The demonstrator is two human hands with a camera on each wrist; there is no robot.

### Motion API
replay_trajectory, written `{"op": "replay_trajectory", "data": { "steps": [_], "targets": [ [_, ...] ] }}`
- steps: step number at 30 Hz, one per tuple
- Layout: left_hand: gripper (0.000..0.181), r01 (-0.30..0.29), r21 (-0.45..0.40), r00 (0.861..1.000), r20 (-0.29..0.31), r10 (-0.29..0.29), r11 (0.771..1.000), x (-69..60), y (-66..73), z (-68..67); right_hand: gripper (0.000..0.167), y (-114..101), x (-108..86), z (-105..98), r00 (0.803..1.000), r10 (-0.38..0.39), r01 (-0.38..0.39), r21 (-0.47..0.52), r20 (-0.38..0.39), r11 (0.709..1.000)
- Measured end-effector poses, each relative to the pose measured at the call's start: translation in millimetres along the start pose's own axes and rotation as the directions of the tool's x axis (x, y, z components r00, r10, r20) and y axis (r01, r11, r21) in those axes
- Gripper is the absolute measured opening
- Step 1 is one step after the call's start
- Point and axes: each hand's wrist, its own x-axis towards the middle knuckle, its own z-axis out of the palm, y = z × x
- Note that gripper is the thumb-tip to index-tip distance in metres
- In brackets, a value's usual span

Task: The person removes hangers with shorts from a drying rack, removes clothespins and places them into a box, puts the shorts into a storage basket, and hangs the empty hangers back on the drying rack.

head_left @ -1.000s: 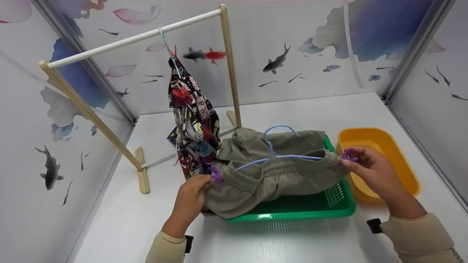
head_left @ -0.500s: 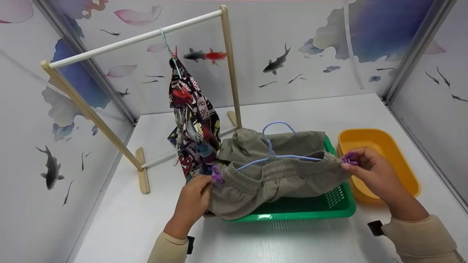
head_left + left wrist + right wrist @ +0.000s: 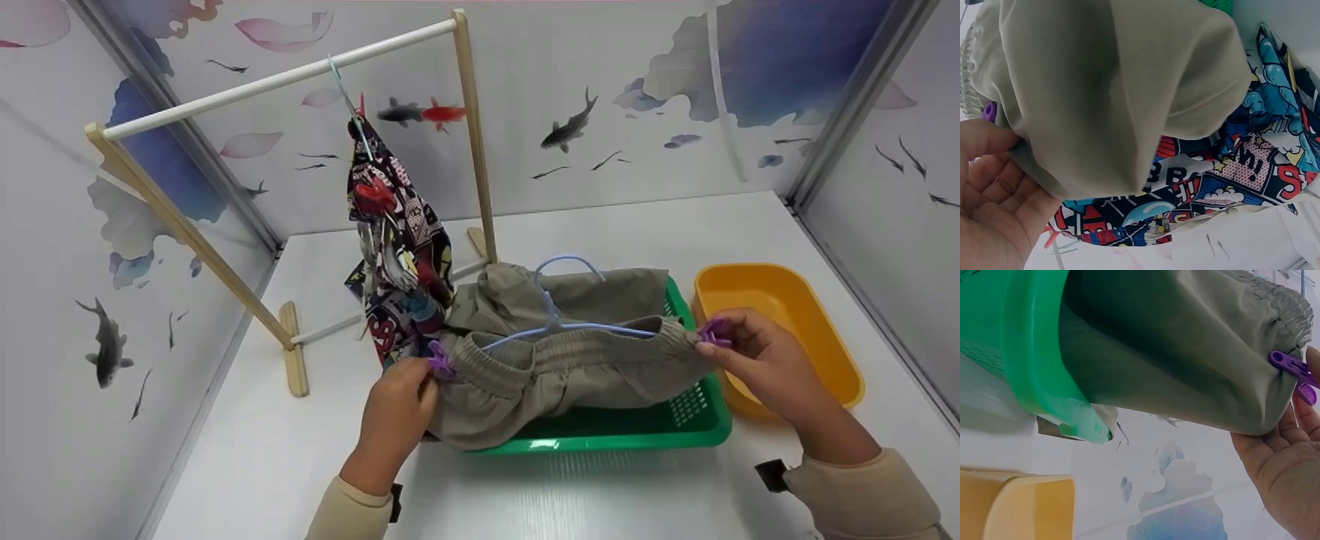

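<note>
Khaki pants (image 3: 592, 367) with an elastic waistband lie over a green basket (image 3: 600, 444). A blue hanger (image 3: 551, 322) sits inside the waistband, its hook pointing up. At the waist's left end is a purple clip (image 3: 440, 361); just below it my left hand (image 3: 397, 420) pinches the fabric. In the left wrist view, the thumb of my left hand (image 3: 999, 191) presses the khaki cloth beside that clip. My right hand (image 3: 772, 367) pinches a second purple clip (image 3: 714, 334) at the waist's right end. The right wrist view shows this clip (image 3: 1292, 371) fastened on the pants.
A wooden rack (image 3: 476, 142) with a white bar (image 3: 285, 77) stands at the back left. From it hangs a comic-print garment (image 3: 394, 225) on a light-blue hanger (image 3: 341, 90). A yellow bin (image 3: 840, 360) stands right of the basket. Printed panels enclose the white table (image 3: 300, 480).
The blue hanger has shifted slightly left and its hook has dipped from its height half a second ago. Both hands keep their grip; the right has lowered a little.
</note>
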Motion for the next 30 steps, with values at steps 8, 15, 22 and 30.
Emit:
{"op": "replay_trajectory", "data": {
  "steps": [8,15,22,30],
  "targets": [
    [0.01,-0.027,-0.015,0.999,-0.027,0.027,1.0,-0.6,-2.1,0.3,0.028,0.0,-2.1,1.3,1.0,0.001,-0.002,-0.051,-0.009,0.999],
    [0.015,-0.017,-0.024,0.999,-0.041,0.016,1.0,-3.2,-5.8,2.2,0.028,1.7,-4.4,-0.1,0.999,0.036,-0.032,-0.115,0.035,0.993],
    [0.018,-0.059,-0.01,0.994,-0.092,0.058,0.998,-5.1,-6.9,5.6,0.019,3.1,-5.6,-0.1,0.999,-0.02,0.021,-0.068,0.025,0.997],
    [0.017,-0.048,-0.038,0.994,-0.095,0.044,0.998,-8.6,-8.2,7.2,0.014,3.1,-6.8,-1.0,0.998,-0.065,0.064,-0.024,-0.001,0.998]
  ]
}}
